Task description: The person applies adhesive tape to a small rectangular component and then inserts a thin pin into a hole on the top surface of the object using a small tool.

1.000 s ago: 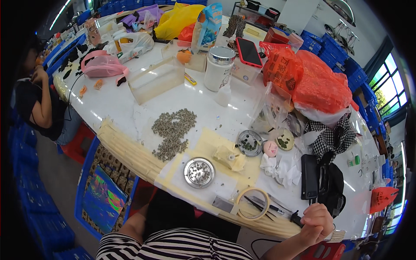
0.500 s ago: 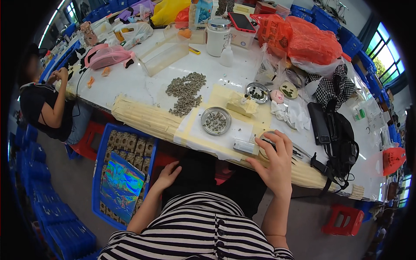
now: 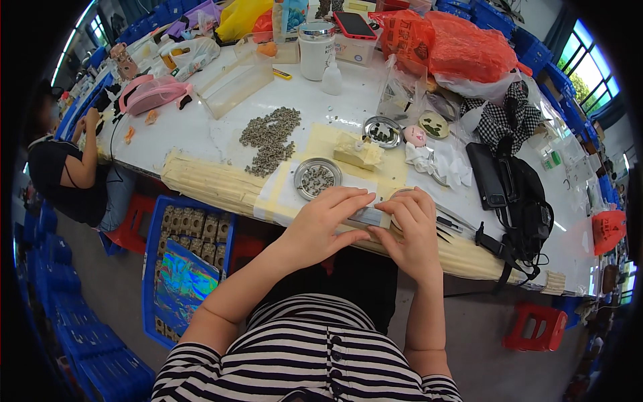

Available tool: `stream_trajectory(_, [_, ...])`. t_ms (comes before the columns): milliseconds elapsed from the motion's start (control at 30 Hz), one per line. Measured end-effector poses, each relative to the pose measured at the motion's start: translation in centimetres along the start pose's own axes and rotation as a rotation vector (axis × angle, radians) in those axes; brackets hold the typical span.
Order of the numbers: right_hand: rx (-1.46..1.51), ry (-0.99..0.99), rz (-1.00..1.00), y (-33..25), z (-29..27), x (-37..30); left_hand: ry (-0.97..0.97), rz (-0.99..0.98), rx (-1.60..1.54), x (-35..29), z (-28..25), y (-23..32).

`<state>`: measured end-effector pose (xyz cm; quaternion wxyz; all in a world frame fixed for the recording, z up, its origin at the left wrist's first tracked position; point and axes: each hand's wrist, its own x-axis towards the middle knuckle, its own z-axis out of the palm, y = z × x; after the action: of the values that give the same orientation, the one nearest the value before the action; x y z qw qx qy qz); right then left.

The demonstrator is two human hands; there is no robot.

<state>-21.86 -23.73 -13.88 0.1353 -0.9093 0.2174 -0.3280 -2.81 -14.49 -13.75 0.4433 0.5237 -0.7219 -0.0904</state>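
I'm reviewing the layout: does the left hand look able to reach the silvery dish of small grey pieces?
Likely yes: the dish lies just beyond the left hand, its top uncovered, with nothing visible between them.

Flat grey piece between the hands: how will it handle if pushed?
The flat grey piece is probably stiff, judging by its straight edges. It may be slippery, since its face looks smooth. Being flat, it seems unlikely to roll.

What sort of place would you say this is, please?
It looks like a small-parts workshop, though I can't be certain: small grey pieces are heaped on the white table, others lie in a round dish, and a blue crate nearby holds rows of brown pieces.
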Motion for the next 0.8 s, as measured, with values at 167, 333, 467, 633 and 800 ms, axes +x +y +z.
stream_trajectory(167, [0.012,0.071,0.042,0.4,-0.4,-1.0,-0.156,-0.083,-0.030,1.1,1.0,-0.7])
stream_trajectory(333, [-0.189,0.061,0.073,0.4,-2.6,-2.4,-0.068,-0.260,-0.340,1.7,0.9,-0.3])
stream_trajectory(467, [-0.257,0.055,0.015,1.7,-3.1,-2.3,-0.059,-0.498,-0.742,2.4,0.3,0.3])
stream_trajectory(633, [0.085,0.055,-0.069,-0.5,-5.5,-0.8,0.065,-0.471,-0.854,1.8,-0.4,0.4])
stream_trajectory(800, [-0.060,0.218,-0.074,-3.7,-4.7,-0.5,0.221,-0.393,-0.918,1.6,-0.4,0.8])
